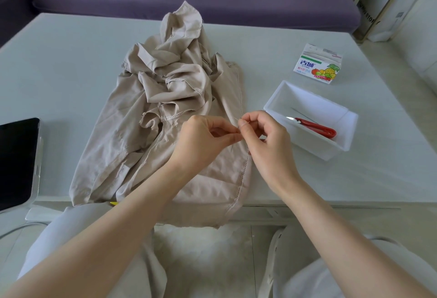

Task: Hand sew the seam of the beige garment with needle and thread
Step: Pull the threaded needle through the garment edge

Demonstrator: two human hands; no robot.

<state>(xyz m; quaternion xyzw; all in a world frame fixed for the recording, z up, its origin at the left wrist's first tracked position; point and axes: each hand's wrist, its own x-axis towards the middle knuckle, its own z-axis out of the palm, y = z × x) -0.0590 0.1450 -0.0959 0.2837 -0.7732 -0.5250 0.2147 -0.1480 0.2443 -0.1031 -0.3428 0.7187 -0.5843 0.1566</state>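
As right hand pinches needle and left hand pinches thread, step looks like threading or knotting; next needs a stab into seam just below fingers.

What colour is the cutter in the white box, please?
The cutter is red with a silver tip, clearest in the head view.

I see both bare forearms reaching in from the near corners and converging at centre. The left hand is knuckles-up, its thumb and forefinger pinching a fine thread and its other fingers curled under. The right hand sits just beside it, thumb and forefinger pinching the same thread, remaining fingers loosely curled. The two sets of fingertips nearly touch.
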